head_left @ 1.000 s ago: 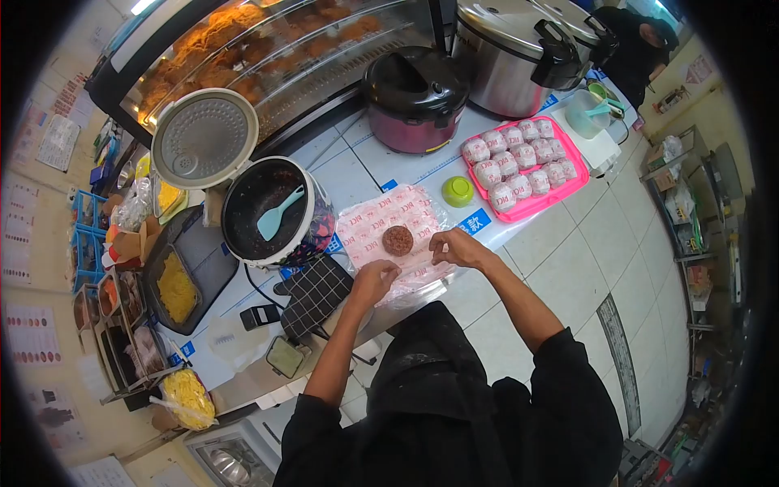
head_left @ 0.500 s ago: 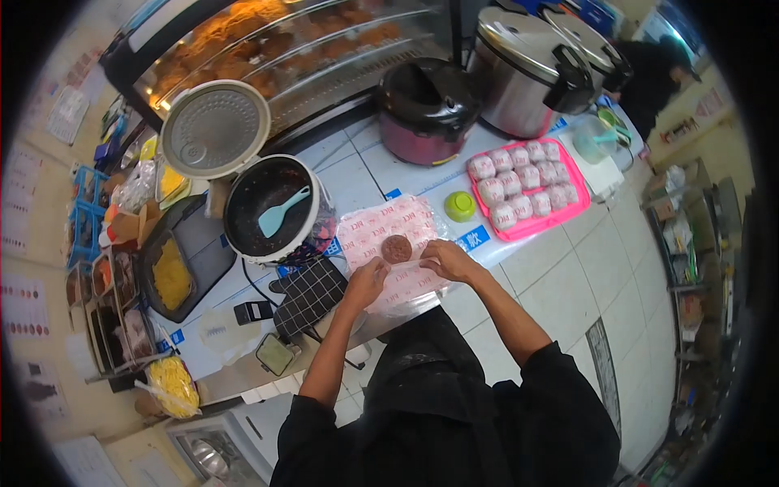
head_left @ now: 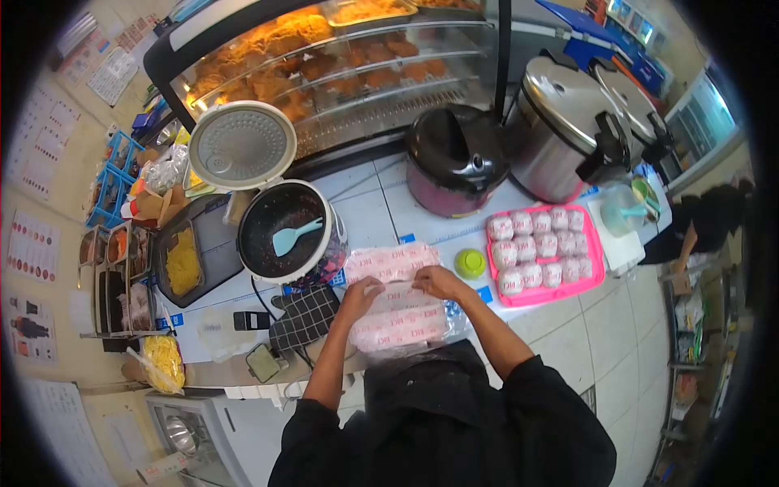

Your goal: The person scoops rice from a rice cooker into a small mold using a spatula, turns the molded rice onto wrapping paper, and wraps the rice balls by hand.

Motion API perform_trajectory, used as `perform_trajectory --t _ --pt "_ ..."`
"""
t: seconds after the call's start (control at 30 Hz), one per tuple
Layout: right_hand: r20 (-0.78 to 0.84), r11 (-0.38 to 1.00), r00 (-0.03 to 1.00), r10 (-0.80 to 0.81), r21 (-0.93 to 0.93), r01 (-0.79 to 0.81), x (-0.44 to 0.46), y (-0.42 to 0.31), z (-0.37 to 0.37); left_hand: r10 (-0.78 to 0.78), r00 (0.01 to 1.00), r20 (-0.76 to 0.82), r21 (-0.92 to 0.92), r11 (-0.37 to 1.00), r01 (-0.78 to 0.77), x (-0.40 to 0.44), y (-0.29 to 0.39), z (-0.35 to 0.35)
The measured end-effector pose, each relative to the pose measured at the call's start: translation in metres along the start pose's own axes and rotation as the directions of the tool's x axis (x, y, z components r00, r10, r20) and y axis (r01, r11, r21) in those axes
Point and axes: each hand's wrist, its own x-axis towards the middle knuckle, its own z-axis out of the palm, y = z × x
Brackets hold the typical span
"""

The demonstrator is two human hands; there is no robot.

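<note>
Pink-and-white printed wrapping paper (head_left: 398, 326) lies at the counter's front edge, with one sheet's edge folded up across its middle. My left hand (head_left: 359, 297) pinches the left end of that fold, and my right hand (head_left: 438, 282) pinches the right end. The round brown patty is hidden under the folded paper. Just right of the paper sits a small green cup (head_left: 470, 263). Farther right, a pink tray (head_left: 599, 272) bears several wrapped balls (head_left: 545, 245) in rows.
An open cooker (head_left: 333, 243) holding a light blue spatula (head_left: 294, 235) stands left of the paper. A black checked mitt (head_left: 304, 318) lies before it. Behind are a closed purple cooker (head_left: 454, 183), large steel cookers (head_left: 560, 122) and a food display. A person (head_left: 710, 219) is at the right.
The paper's near edge has been lifted and folded over the patty, which is now covered. Both hands have moved away from my body with it. The camera view has shifted.
</note>
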Motion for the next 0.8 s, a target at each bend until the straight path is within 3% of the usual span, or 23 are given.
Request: perform_trajectory --t 0.1,0.17,0.23,0.43,0.5,0.53,0.6,0.73,0.8 --pt "-0.082 0.997 0.995 -0.061 0.038 0.064 0.015 0.008 -0.014 -0.023 0.997 0.077 0.037 0.999 0.021 0.0 0.005 -0.009" --pt "-0.024 0.998 1.0 0.015 0.068 -0.013 0.039 0.026 -0.017 -0.059 0.993 0.101 0.058 0.997 0.054 0.001 0.007 -0.011" --pt "-0.334 0.985 0.932 -0.137 -0.148 0.092 0.054 0.035 -0.012 -0.065 0.994 0.093 0.06 0.996 0.06 0.001 0.006 -0.009" --pt "-0.282 0.97 0.959 -0.013 -0.238 -0.057 0.077 0.035 -0.026 -0.044 0.998 0.053 0.077 0.996 0.04 -0.001 0.006 -0.005" --pt "-0.202 0.993 0.973 0.113 -0.022 -0.119 0.081 0.041 -0.028 -0.023 0.999 0.049 0.072 0.997 0.019 0.004 0.008 -0.006" --pt "-0.202 0.992 0.973 0.114 -0.021 -0.121 0.079 0.039 -0.032 -0.024 0.998 0.049 0.088 0.996 0.019 0.005 0.009 -0.006" --pt "-0.201 0.995 0.976 0.084 0.064 -0.073 0.072 0.035 -0.039 -0.03 0.998 0.051 0.104 0.994 0.025 0.006 0.011 -0.006" --pt "-0.185 0.999 0.982 0.021 0.049 -0.012 0.051 0.03 -0.054 0.063 0.998 0.027 0.236 0.969 -0.067 0.005 0.014 -0.008" --pt "-0.208 0.987 0.965 -0.161 -0.058 0.153 0.04 0.032 -0.055 0.126 0.992 0.009 0.286 0.95 -0.123 0.006 0.015 -0.007"
